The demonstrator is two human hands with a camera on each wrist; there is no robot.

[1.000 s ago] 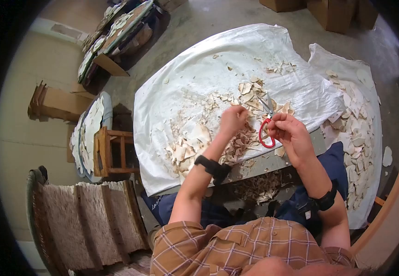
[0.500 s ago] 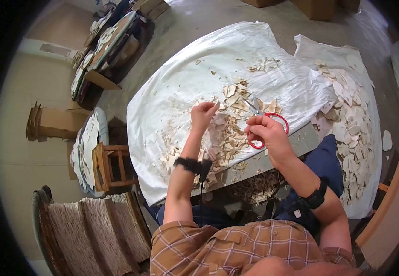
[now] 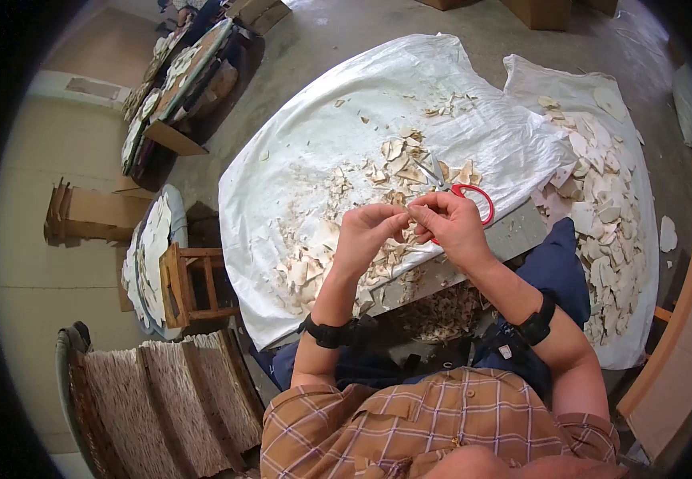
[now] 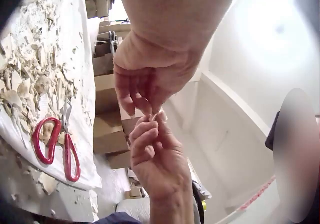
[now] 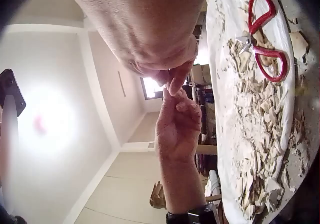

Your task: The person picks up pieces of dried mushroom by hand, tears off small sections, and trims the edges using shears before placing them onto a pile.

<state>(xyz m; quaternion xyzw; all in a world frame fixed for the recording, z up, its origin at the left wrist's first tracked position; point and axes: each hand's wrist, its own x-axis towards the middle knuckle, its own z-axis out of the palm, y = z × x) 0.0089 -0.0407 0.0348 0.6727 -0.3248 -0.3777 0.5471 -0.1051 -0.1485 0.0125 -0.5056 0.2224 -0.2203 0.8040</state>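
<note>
Over the near part of the white sheet (image 3: 282, 160), my two hands meet at the fingertips. Thumb and fingers of the left hand (image 3: 362, 238) pinch a small pale sliver (image 4: 157, 115), mostly hidden between the fingertips. My right hand (image 3: 456, 231) pinches the same sliver from the other side. Red-handled scissors (image 3: 442, 184) lie on the sheet just beyond the right hand, blades pointing away. Flat, broken, cream-coloured pieces (image 3: 304, 270) with brownish edges are scattered beneath and beyond the hands.
A second sheet heaped with pale flat pieces (image 3: 605, 231) lies to the right. On the left stand a wooden stool (image 3: 194, 279) and a rack of layered pale sheets (image 3: 122, 399). Cardboard boxes (image 3: 537, 12) are at the back, and more fragments (image 3: 442, 311) lie below the near edge.
My left hand has come across from over the scattered pieces to meet the right hand at the fingertips. The scissors stay lying beside the right hand.
</note>
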